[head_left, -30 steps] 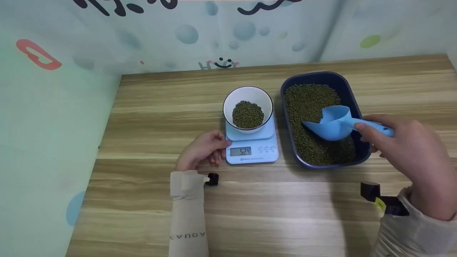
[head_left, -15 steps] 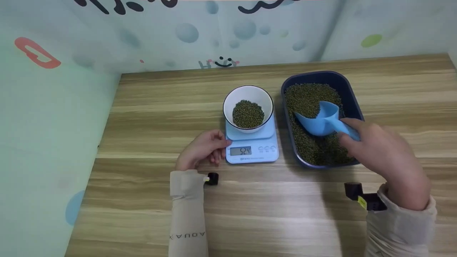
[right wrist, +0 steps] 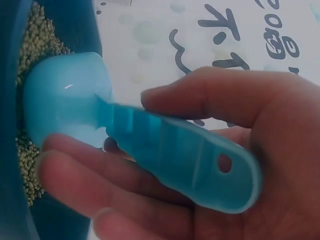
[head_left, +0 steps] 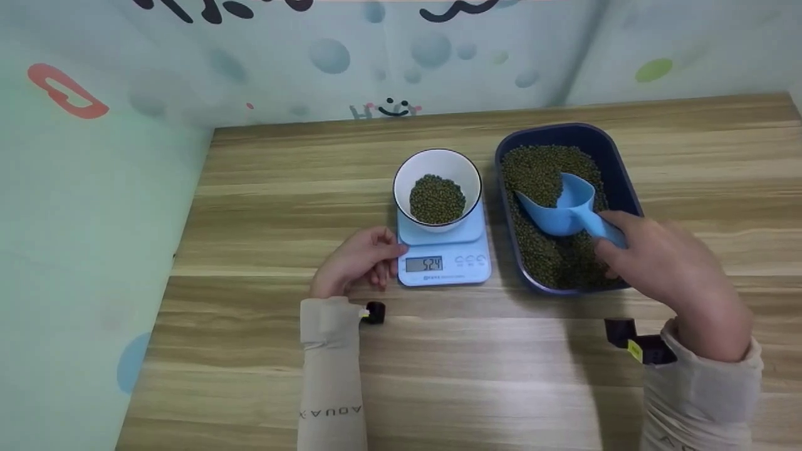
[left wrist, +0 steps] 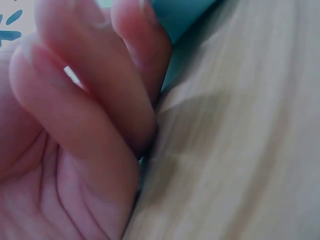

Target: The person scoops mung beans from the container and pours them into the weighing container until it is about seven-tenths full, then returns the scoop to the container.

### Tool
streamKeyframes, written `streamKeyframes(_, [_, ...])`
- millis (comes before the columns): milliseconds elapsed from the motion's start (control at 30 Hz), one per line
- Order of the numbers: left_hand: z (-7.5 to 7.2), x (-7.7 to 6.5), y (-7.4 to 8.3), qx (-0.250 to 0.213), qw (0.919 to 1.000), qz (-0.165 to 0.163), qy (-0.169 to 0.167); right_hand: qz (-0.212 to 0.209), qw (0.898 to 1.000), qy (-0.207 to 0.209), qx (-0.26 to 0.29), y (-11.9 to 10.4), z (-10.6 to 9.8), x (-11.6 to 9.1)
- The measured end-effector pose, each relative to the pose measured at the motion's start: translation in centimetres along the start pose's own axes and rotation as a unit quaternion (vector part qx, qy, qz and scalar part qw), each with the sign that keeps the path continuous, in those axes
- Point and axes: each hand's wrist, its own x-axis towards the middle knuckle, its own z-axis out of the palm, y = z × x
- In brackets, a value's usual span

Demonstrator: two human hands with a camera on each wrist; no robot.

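My right hand grips the handle of a light blue scoop. The scoop's bowl lies among green mung beans in a dark blue rectangular tub, with beans heaped at its mouth. In the right wrist view, the thumb lies along one side of the scoop handle and the fingers pass beneath it. To the left, my left hand holds the left edge of a light blue kitchen scale, thumb on top, other fingers curled. A white, dark-rimmed bowl with some mung beans stands on the scale, whose display shows digits.
Scale and tub stand side by side on a wood-grain table, a narrow gap between them. A printed wall covering rises along the table's back edge, and another wall runs along its left side.
My right hand has carried the scoop leftward, deeper into the beans, mostly in the first half second; since then it has barely moved. The left hand and scale stay put.
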Motion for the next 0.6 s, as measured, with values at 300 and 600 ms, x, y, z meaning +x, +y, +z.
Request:
streamKeyframes(300, [0.1, -0.3, 0.2, -0.005, 0.9999, 0.009, 0.0, -0.016, 1.0, 0.024, -0.013, 0.0, 0.2, 0.2])
streamKeyframes(600, [0.1, 0.0, -0.1, 0.0, 1.0, 0.007, 0.004, -0.025, 1.0, 0.006, 0.009, 0.6, 1.1, 1.3])
